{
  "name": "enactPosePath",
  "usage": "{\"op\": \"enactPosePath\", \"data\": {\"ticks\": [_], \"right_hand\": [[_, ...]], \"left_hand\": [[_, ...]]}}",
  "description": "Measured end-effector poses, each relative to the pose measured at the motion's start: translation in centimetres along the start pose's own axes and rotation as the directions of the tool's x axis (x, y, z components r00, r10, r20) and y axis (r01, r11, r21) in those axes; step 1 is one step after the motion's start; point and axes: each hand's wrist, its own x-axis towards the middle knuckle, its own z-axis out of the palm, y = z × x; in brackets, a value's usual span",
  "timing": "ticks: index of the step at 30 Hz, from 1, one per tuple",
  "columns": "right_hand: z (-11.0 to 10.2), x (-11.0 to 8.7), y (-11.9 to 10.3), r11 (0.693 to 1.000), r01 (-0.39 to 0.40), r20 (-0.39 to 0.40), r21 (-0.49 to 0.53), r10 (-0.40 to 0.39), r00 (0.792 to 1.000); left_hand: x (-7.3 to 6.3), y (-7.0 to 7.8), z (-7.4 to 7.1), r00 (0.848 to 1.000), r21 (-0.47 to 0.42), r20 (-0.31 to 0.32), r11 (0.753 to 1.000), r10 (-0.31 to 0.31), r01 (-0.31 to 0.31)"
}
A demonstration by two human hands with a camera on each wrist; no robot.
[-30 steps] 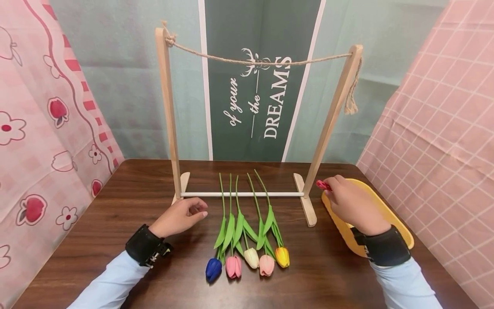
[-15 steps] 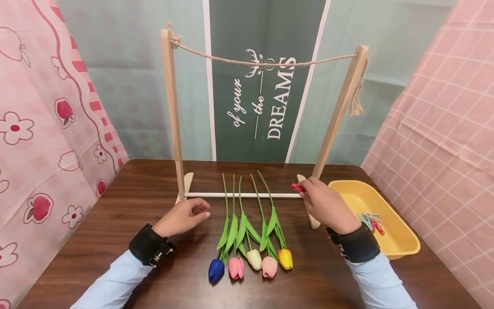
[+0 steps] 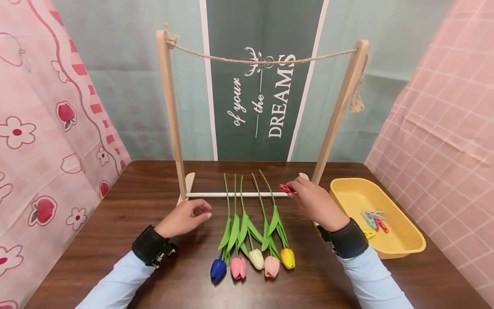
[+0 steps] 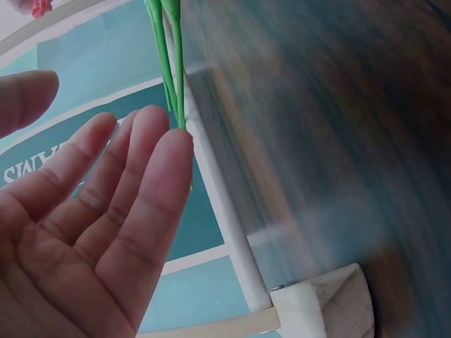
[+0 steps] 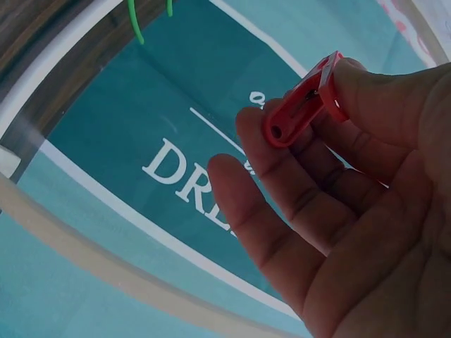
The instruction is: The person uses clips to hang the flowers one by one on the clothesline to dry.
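Note:
Between thumb and fingers my right hand (image 3: 316, 204) pinches a red clothespin (image 5: 303, 105), held near the right end of the frame's white bar (image 3: 208, 195). Just left of the clothespin run the stems of several artificial tulips, laid in a row with their heads toward me: blue (image 3: 218, 271), pink (image 3: 238, 268), white (image 3: 256, 259), pale pink (image 3: 272, 267) and yellow (image 3: 287, 258). My left hand (image 3: 185, 218) hovers or rests near the bar's left end, fingers loosely bent and nothing in them. In the left wrist view, its palm and fingers (image 4: 151, 204) show beside green stems.
A wooden frame with two posts (image 3: 170, 111) stands across the table, a twine rope (image 3: 231, 60) sagging between their tops. On the right lies a yellow basket (image 3: 414, 244) with several clothespins (image 3: 372, 219) inside. Patterned cloths hang on both sides and behind.
My right hand has moved left from over the yellow basket to near the tulip stems, carrying the red clothespin. The clothespins in the basket are now uncovered. My left hand has stayed about still.

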Motion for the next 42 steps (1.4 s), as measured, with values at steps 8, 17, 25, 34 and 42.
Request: {"op": "enactPosePath", "data": {"ticks": [8,17,25,34,42], "right_hand": [[-0.2,-0.2,0.2,1.0,-0.001,0.012,-0.023,0.002,1.0],[-0.5,-0.2,0.3,0.999,0.037,-0.021,-0.015,-0.037,0.999],[-0.7,-0.3,0.3,0.999,0.035,-0.021,-0.008,-0.036,0.999],[-1.0,-0.4,0.2,0.999,0.051,-0.043,-0.002,-0.051,0.998],[-0.8,-0.5,-0.4,0.998,0.067,-0.038,0.012,-0.066,0.997]], "left_hand": [[0.5,0.1,0.3,1.0,-0.018,0.014,1.0,-0.005,0.005],[2.0,0.4,0.3,1.0,0.019,0.024,1.0,-0.015,0.015],[3.8,1.4,0.9,0.986,-0.029,0.122,0.992,-0.117,0.121],[5.9,2.2,2.1,0.946,-0.013,0.223,0.97,-0.234,0.243],[6.8,2.3,3.3,0.898,0.002,0.266,0.931,-0.352,0.364]]}}
